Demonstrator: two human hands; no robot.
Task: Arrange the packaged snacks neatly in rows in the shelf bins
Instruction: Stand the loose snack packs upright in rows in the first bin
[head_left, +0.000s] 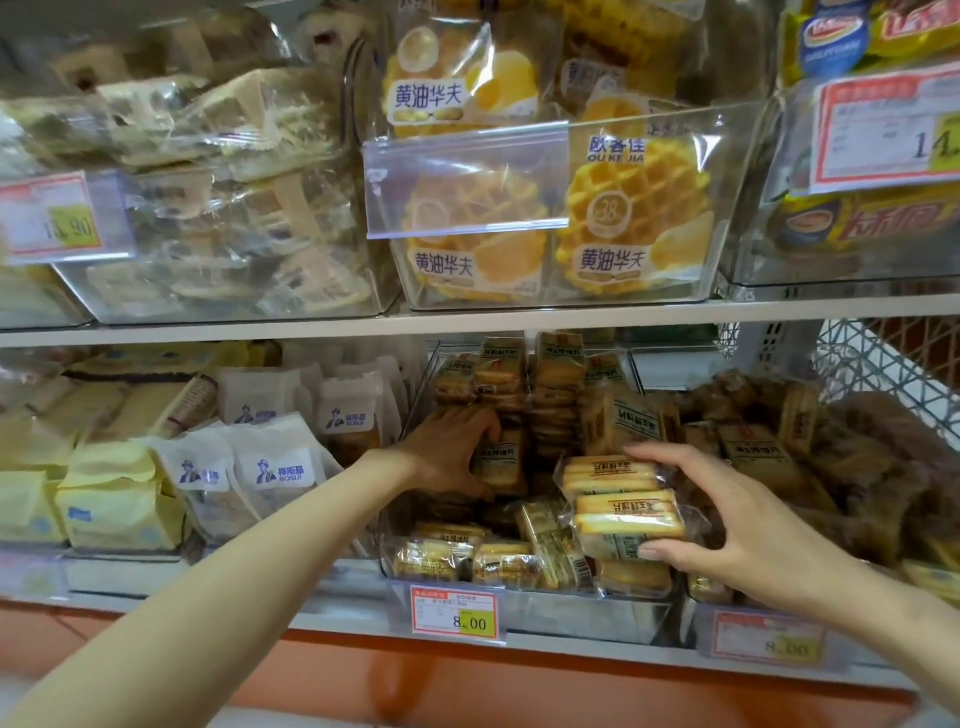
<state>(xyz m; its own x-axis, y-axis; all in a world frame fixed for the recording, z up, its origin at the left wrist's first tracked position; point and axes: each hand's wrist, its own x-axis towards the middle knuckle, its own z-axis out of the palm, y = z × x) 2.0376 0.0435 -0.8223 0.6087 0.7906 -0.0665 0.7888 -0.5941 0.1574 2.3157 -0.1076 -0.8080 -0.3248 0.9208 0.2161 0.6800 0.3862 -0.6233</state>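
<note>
Packs in the clear waffle bin (722, 244) read "黄油华夫", and its right front pack (634, 208) adds "OU KE JIA" and "38". Below that bin, a red-bordered price tag (454, 616) shows "8.00". Lower left of the bin, white packets (283, 470) bear "BOSUI". The left tag (52, 218) ends ".90", and the right tag (883, 130) begins "14".
</note>
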